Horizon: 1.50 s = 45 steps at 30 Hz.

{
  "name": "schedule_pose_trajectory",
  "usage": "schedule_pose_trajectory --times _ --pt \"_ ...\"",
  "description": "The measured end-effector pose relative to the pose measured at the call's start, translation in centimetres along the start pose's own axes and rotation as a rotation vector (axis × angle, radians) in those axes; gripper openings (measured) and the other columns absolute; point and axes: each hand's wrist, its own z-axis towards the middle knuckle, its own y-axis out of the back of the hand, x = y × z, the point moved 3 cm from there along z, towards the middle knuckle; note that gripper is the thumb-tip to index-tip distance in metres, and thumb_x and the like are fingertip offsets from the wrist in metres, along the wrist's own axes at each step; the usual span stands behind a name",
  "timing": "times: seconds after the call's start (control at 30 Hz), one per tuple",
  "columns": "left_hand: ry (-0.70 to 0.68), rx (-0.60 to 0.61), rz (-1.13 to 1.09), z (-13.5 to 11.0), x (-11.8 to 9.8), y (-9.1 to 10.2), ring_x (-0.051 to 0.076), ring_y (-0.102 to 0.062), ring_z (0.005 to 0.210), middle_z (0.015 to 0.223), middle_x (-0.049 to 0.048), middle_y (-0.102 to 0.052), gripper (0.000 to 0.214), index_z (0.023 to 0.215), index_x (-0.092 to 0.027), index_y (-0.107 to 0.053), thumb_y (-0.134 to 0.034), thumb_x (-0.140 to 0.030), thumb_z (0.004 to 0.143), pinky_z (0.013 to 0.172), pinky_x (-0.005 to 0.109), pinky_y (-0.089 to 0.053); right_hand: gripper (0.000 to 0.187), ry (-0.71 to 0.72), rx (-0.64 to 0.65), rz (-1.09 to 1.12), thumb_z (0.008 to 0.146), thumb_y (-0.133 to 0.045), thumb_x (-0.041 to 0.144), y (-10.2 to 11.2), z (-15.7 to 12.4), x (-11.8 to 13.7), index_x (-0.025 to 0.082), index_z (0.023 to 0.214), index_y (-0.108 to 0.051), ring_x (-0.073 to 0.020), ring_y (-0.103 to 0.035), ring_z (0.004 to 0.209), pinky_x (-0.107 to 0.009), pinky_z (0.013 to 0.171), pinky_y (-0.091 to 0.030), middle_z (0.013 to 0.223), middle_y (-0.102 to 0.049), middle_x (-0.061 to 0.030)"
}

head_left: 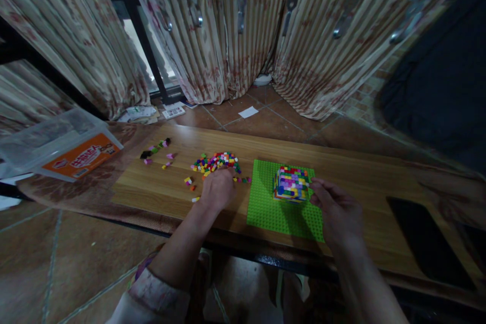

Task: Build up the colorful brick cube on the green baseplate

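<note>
On the wooden board lies a green studded baseplate, and a box-shaped structure of multicoloured building bricks stands on it. My right hand is at the structure's right side, thumb and forefinger close together by its upper edge. Anything pinched there is too small to make out. Left of the baseplate, my left hand bends down, fingers curled, at the near edge of a heap of small loose bricks. Its fingertips are hidden behind the hand, so what they hold does not show.
Several stray bricks and a cluster of pink, green and black pieces lie left of the heap. A clear plastic box with an orange label stands at far left. A black flat object lies at right. Curtains hang behind.
</note>
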Motion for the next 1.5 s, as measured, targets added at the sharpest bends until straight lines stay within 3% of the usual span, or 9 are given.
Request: schedule_pose_trajectory --times 0.43,0.53,0.63,0.73,0.83,1.0,1.13,1.3,1.5 --pt "0.021 -0.026 0.021 0.0 -0.4 -0.2 0.024 -0.068 0.089 0.097 0.0122 -0.07 0.024 0.095 -0.016 -0.068 -0.047 -0.014 0.085 0.076 0.031 -0.051 0.028 0.021 0.014 0.028 0.061 -0.079 0.038 0.1 0.2 -0.6 0.017 0.078 -0.072 -0.0092 -0.049 0.057 -0.022 0.053 -0.04 0.071 -0.065 -0.001" --pt "-0.02 -0.09 -0.092 0.1 -0.5 0.4 0.022 -0.067 0.085 0.098 0.0098 -0.07 0.02 0.092 -0.018 -0.068 -0.049 -0.016 0.085 0.075 0.03 -0.049 0.028 0.116 -0.051 -0.032 0.067 -0.076 0.039 0.3 0.1 -0.1 0.017 0.083 -0.072 -0.0111 -0.054 0.06 -0.025 0.057 -0.044 0.075 -0.067 -0.0024" --pt "-0.149 -0.174 -0.36 -0.1 -1.2 1.1 0.017 -0.064 0.08 0.095 0.0058 -0.069 0.015 0.092 -0.019 -0.066 -0.052 -0.019 0.086 0.074 0.027 -0.048 0.024 0.314 -0.09 -0.091 0.075 -0.07 0.039 0.2 -0.7 1.0 0.018 0.086 -0.072 -0.0145 -0.06 0.069 -0.028 0.066 -0.048 0.08 -0.069 -0.0034" --pt "-0.286 -0.206 -0.687 -0.8 -2.8 1.5 0.012 -0.06 0.071 0.088 0.0031 -0.068 0.013 0.092 -0.018 -0.065 -0.054 -0.022 0.088 0.07 0.024 -0.047 0.017 0.435 0.006 -0.089 0.078 -0.068 0.036 -0.5 -1.7 1.6 0.02 0.083 -0.072 -0.0155 -0.062 0.075 -0.029 0.072 -0.048 0.082 -0.07 -0.0024" --pt "-0.348 -0.214 -0.906 -1.9 -4.9 1.5 0.012 -0.059 0.072 0.083 0.0023 -0.066 0.012 0.091 -0.018 -0.066 -0.057 -0.025 0.087 0.067 0.022 -0.046 0.011 0.421 0.141 -0.062 0.08 -0.068 0.033 -1.3 -2.6 1.7 0.023 0.084 -0.073 -0.0149 -0.063 0.076 -0.028 0.073 -0.048 0.083 -0.07 -0.0012" --pt "-0.412 -0.237 -1.02 -3.0 -7.5 1.6 0.011 -0.058 0.069 0.079 0.0011 -0.066 0.009 0.088 -0.018 -0.067 -0.06 -0.022 0.086 0.066 0.021 -0.046 0.016 0.39 0.343 -0.056 0.078 -0.071 0.032 -2.0 -3.1 1.8 0.024 0.091 -0.072 -0.0158 -0.064 0.078 -0.029 0.072 -0.049 0.088 -0.072 -0.002" --pt "-0.401 -0.284 -0.99 -3.0 -8.2 1.6 0.011 -0.06 0.072 0.082 0.0013 -0.068 0.008 0.088 -0.02 -0.067 -0.06 -0.02 0.084 0.069 0.022 -0.048 0.014 0.361 0.384 -0.065 0.077 -0.072 0.032 -2.1 -3.3 1.8 0.023 0.089 -0.072 -0.0157 -0.063 0.076 -0.029 0.072 -0.049 0.084 -0.071 -0.0016" --pt "-0.399 -0.309 -0.955 -2.9 -8.8 1.3 0.011 -0.061 0.072 0.085 0.001 -0.07 0.008 0.089 -0.02 -0.067 -0.061 -0.019 0.084 0.071 0.022 -0.049 0.013 0.309 0.338 -0.042 0.077 -0.07 0.033 -1.7 -2.8 1.4 0.024 0.087 -0.073 -0.0158 -0.064 0.077 -0.029 0.074 -0.049 0.084 -0.073 -0.0011" --pt "-0.227 -0.279 -0.95 -2.1 -8.4 0.6 0.011 -0.061 0.068 0.083 0.0008 -0.07 0.012 0.089 -0.018 -0.067 -0.056 -0.022 0.086 0.064 0.021 -0.048 0.021 0.252 0.101 -0.114 0.073 -0.072 0.039 0.8 0.1 1.0 0.019 0.081 -0.073 -0.0172 -0.065 0.072 -0.03 0.07 -0.05 0.078 -0.073 -0.003"
